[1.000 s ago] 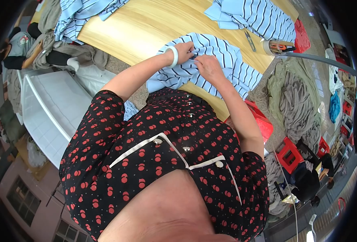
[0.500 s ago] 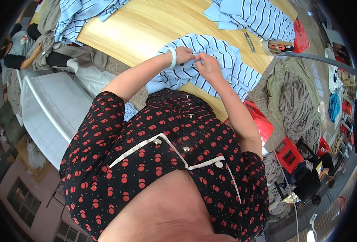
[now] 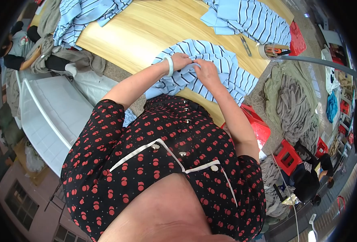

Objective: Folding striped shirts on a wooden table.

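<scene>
striped cloth point(image 3: 231, 78) lies bunched, long axis left to right, pinched by both hands point(image 3: 206, 74) close together.

Cloth point(image 3: 231, 78) on table point(image 3: 134, 32), seemingly snips point(image 3: 246, 46) beyond it, cup point(image 3: 263, 51) to their right

Three striped cloth bundles point(image 3: 235, 78) show: one under the person's fingers point(image 3: 185, 61), two beyond. Right of the fingers are one pair of snips point(image 3: 246, 46) and one tool cup point(image 3: 262, 51).

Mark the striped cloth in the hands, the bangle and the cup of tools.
Cloth point(image 3: 230, 76): head view, on its striped surface, right of its middle.
Bangle point(image 3: 170, 66): head view, on its pale band.
Cup point(image 3: 262, 51): head view, on its wall, near its left end.
</scene>
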Demonstrator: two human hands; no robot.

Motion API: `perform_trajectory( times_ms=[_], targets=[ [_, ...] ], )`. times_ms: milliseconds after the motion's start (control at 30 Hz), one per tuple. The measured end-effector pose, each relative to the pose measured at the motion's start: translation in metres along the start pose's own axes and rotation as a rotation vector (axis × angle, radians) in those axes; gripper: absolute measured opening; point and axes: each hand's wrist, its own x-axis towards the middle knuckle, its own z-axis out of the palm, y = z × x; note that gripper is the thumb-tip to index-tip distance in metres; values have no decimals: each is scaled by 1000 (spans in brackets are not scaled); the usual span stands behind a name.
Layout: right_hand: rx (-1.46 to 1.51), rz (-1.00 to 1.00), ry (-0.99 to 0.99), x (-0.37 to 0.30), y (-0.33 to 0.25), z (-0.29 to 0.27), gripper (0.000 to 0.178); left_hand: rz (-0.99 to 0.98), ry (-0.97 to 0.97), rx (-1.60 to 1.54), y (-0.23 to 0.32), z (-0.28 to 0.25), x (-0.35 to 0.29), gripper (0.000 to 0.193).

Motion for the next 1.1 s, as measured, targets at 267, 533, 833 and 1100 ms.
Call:
perform_trajectory(
  times_ms=[267,533,833,1100],
  targets=[
    [-231,-213,2,0,15,7,13,237,119,433,3,5,4,32],
    [-188,-202,50,-4,6,5,11,286,-81,664,7,-2,6,36],
    [-22,-106,-38,1,12,2,13,316,-26,555,10,3,-12,29],
    [-125,-107,-18,-11,10,15,8,331,138,593,-6,18,-20,23]
  ],
)
